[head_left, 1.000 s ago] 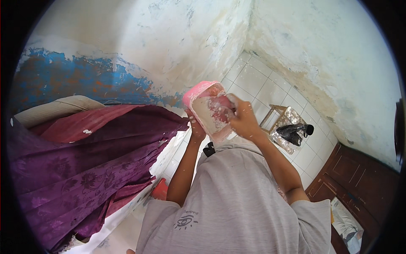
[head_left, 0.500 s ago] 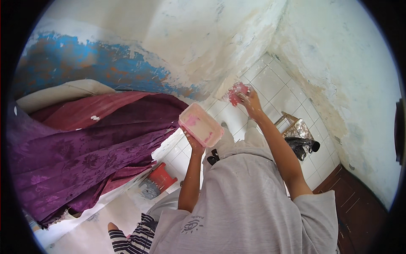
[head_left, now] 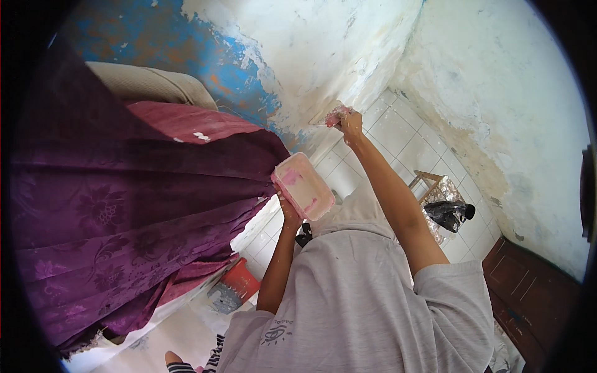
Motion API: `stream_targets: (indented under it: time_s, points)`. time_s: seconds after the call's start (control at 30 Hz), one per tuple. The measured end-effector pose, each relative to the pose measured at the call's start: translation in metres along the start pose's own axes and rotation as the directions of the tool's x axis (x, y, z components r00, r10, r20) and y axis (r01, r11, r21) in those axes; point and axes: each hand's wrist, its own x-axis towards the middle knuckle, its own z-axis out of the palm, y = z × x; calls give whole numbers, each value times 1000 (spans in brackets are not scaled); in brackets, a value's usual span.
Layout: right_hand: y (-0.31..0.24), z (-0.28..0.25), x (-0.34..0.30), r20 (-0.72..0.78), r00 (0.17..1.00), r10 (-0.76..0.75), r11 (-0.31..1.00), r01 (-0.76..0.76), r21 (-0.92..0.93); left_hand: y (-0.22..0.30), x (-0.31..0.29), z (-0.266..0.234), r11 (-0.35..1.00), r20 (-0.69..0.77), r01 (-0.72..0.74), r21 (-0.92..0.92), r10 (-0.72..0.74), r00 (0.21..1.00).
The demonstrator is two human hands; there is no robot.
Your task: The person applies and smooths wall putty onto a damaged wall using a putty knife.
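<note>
Nearest the camera is my grey shirt [head_left: 367,304], filling the lower middle of the view, with both bare forearms rising out of its sleeves. My left hand [head_left: 290,212] is closed under the near end of a shallow pink rectangular tray [head_left: 303,186], gripping it from below so that it tilts toward me; pink paste is smeared inside it. To my left hangs a purple patterned cloth [head_left: 118,211], draped over a dark red cloth [head_left: 186,122] and a beige cushion [head_left: 149,84]. Below that, on the floor, stands a red container [head_left: 239,281]. On my right, a small wooden stool [head_left: 429,183] stands on the white floor tiles [head_left: 398,133] with a dark shoe [head_left: 449,213] just beside it, and a brown wooden door [head_left: 528,298] lies further right. Farthest out, my right arm is stretched full length and my right hand [head_left: 351,122] is clamped on a flat scraper [head_left: 334,115] coated with pink paste, its blade pressed against the peeling white and blue wall [head_left: 298,56], well apart from the tray.
</note>
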Motion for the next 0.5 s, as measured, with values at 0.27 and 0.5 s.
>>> stream_targets:
  time_s: [0.27,0.5]
  points:
    - [0,2,-5,72,993,-89,995,85,51,0,7,-24,995,-18,59,83,-58,998]
    - [-5,3,-7,93,991,-95,995,93,28,3,2,-11,997,-5,52,59,-52,999]
